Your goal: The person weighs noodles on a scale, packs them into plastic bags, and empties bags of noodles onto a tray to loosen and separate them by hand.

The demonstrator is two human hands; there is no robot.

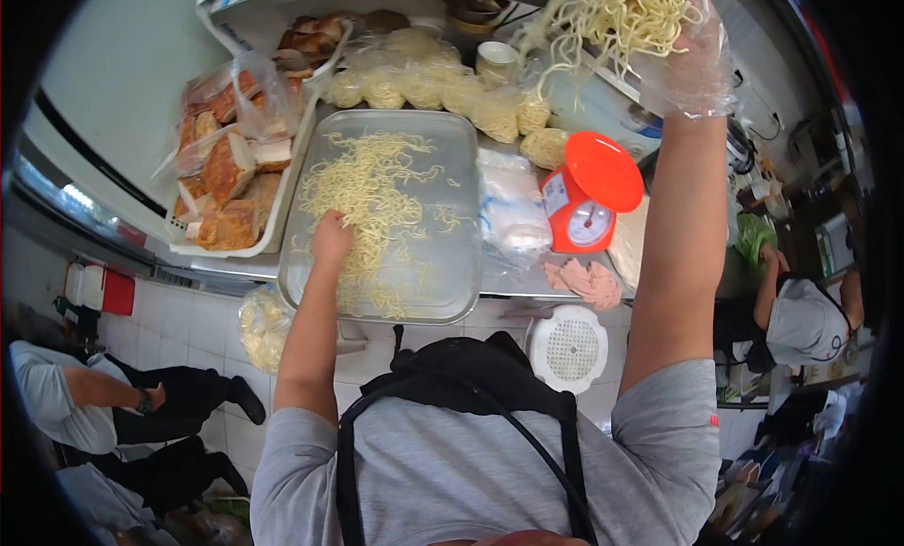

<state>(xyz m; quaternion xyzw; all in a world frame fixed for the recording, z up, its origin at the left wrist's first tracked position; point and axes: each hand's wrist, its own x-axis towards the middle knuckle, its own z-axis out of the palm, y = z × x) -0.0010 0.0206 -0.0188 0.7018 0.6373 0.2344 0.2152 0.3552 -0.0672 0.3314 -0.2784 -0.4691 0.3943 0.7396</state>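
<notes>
My right hand [694, 68], in a clear plastic glove or bag, is raised at the upper right. It is closed on a large clump of pale yellow noodles [621, 19], with loose strands hanging down. My left hand [331, 239] is low over the metal tray [452, 282], at the left side of the noodles [372, 184] spread there. Its fingers look closed on some of those strands, though the fingertips are partly hidden. More strands lie scattered toward the tray's right side and near edge.
Bagged noodle portions [424, 89] line the back. Right of the tray are plastic bags [513, 202], an orange scale [584, 221] and a pink cloth [586, 281]. A white bin of roasted meat [231, 202] stands left. A white stool [569, 348] is below; other people [805, 320] are at both sides.
</notes>
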